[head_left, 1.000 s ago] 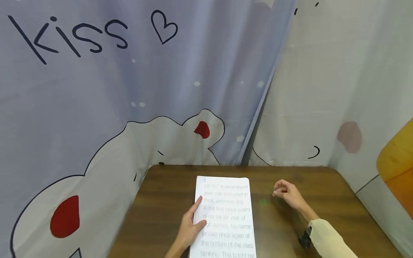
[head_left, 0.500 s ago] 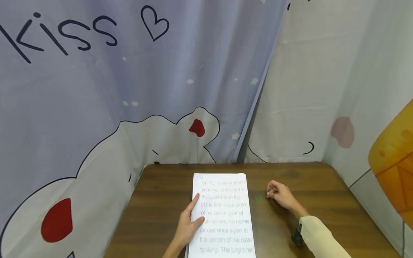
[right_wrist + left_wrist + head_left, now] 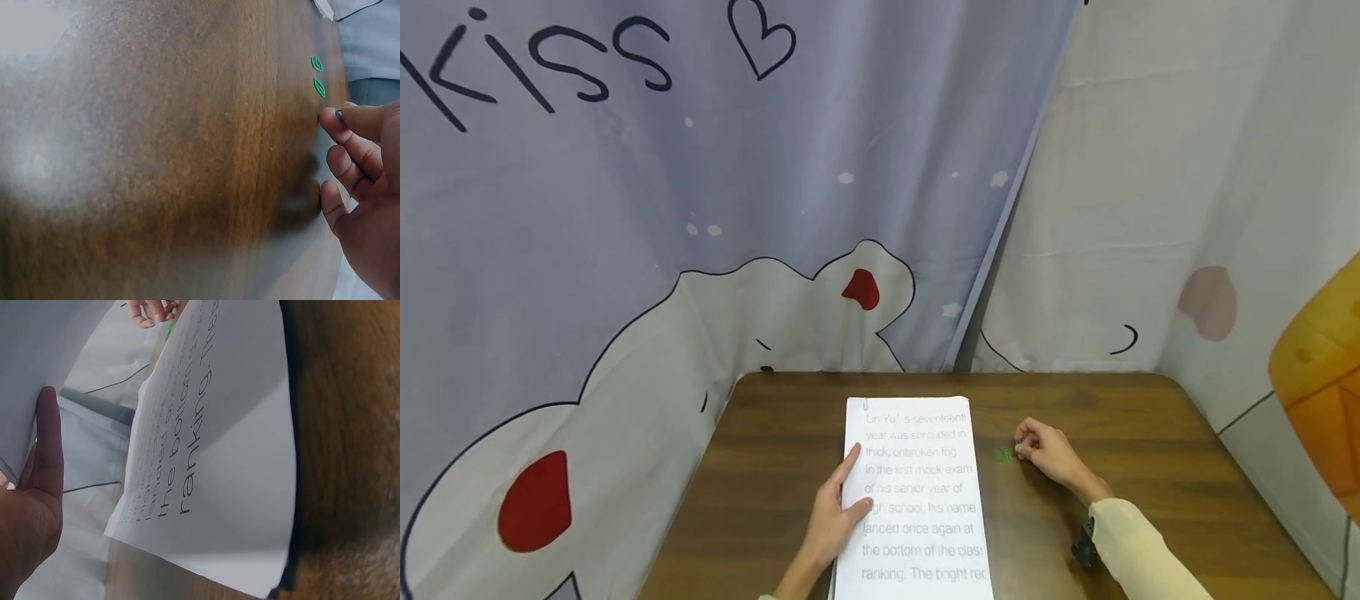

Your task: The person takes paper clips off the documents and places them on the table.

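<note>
My left hand (image 3: 829, 517) grips printed paper sheets (image 3: 917, 500) by their left edge, thumb on the top page. A paper clip (image 3: 865, 405) sits at the top left corner of the page. In the left wrist view, the held sheet (image 3: 44, 344) is raised above another printed sheet (image 3: 244, 462) lying on the table. To the right of the paper, my right hand (image 3: 1054, 456) pinches a small blue paper clip (image 3: 339, 115) between thumb and index finger, low over the table. Two green paper clips (image 3: 319, 87) lie just left of its fingertips.
The brown wooden table (image 3: 775, 467) has rounded far corners. A printed curtain (image 3: 775, 208) hangs right behind it, with more pale cloth (image 3: 1195, 200) on the right side. A dark band (image 3: 1086, 546) is on the right wrist.
My right hand has come slightly left, nearer to the green paper clips, still pinching the small clip. The left hand keeps its hold on the paper. The head view has shifted a little.
</note>
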A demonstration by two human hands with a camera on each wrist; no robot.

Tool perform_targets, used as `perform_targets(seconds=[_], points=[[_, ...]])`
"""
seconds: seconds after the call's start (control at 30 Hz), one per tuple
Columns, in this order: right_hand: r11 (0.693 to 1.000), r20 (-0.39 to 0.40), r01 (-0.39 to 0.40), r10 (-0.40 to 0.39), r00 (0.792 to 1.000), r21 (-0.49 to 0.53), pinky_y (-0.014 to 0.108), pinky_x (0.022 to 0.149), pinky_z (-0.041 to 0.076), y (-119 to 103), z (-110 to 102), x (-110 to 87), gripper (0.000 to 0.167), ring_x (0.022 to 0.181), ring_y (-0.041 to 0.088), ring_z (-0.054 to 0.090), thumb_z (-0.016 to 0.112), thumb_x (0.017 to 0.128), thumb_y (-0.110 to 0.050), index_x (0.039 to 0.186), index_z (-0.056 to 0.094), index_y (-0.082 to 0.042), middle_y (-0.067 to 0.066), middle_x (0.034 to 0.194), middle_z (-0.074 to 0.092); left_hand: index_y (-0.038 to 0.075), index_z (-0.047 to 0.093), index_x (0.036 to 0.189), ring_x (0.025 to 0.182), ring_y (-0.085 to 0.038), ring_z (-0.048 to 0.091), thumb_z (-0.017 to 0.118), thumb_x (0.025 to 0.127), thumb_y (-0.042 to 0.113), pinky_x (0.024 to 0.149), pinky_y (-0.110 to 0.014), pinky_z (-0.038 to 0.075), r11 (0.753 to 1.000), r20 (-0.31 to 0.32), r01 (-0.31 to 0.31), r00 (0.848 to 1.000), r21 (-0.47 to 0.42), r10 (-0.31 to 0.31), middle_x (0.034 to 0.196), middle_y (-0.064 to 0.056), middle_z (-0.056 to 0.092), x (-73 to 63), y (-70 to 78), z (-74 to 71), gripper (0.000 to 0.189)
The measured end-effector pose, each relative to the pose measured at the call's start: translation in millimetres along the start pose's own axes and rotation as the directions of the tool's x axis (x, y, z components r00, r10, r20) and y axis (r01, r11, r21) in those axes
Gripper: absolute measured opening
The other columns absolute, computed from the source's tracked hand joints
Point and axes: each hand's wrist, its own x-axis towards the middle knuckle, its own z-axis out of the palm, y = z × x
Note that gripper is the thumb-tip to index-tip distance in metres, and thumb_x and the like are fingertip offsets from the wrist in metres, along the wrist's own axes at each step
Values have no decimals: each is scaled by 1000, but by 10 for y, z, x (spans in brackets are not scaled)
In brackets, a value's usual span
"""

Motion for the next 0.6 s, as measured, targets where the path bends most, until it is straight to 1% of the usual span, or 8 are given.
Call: perform_targets(seconds=[0.03, 0.1, 0.27, 0.33, 0.43, 0.5, 0.6], points=[[1000, -1, 8, -8, 1000, -6, 23, 63, 47, 1, 2, -1, 10, 69, 8, 63, 71, 94, 2, 98, 63, -3, 3, 76, 70, 12, 35, 166, 111, -30, 73, 62, 86, -18, 87, -34, 64, 1000, -2, -1, 1000, -1, 1, 167, -23, 39, -3, -4, -5, 90], [1000, -11, 0, 0, 1000, -21, 23, 63, 47, 4, 8, -7, 11, 69, 7, 63, 72, 93, 2, 97, 63, -4, 1, 76, 70, 12, 35, 166, 108, -29, 74, 62, 87, -17, 86, -35, 64, 1000, 0, 2, 1000, -7, -2, 165, -24, 42, -7, -18, -12, 89], [997, -41, 26, -28, 999, -66, 23, 66, 48, 2, 36, 6, 15, 72, 6, 61, 74, 90, 3, 95, 64, -8, -2, 78, 68, 14, 34, 167, 105, -24, 75, 61, 88, -17, 84, -35, 65, 1000, 6, 10, 1000, -20, -9, 162, -25, 45, -16, -52, -42, 89], [995, -48, 47, -51, 998, -83, 24, 66, 49, 10, 41, 1, 15, 73, 5, 59, 75, 89, 2, 93, 66, -8, -3, 79, 67, 13, 33, 167, 106, -22, 75, 61, 88, -17, 84, -36, 65, 1000, 12, 3, 1000, -27, -3, 164, -25, 43, -18, -67, -40, 89], [994, -62, 50, -57, 996, -101, 23, 66, 49, 19, 46, -11, 15, 72, 5, 58, 77, 88, 2, 91, 67, -9, -3, 79, 67, 11, 32, 167, 106, -23, 75, 61, 88, -17, 82, -37, 65, 999, 27, -23, 999, -39, 24, 166, -27, 38, -10, -88, -32, 89], [993, -58, 45, -52, 997, -108, 23, 65, 50, 21, 39, -20, 14, 72, 4, 58, 78, 89, 1, 91, 68, -9, -3, 79, 67, 10, 31, 167, 111, -24, 73, 61, 88, -16, 85, -36, 65, 999, 34, -43, 998, -32, 44, 168, -26, 34, 3, -91, -25, 89], [995, -53, 28, -33, 998, -98, 23, 65, 50, 16, 42, -18, 13, 71, 4, 58, 79, 89, 0, 92, 70, -8, -3, 80, 68, 9, 32, 167, 117, -24, 71, 62, 87, -15, 90, -34, 63, 998, 25, -56, 998, -19, 56, 171, -24, 30, 21, -85, -25, 89]])
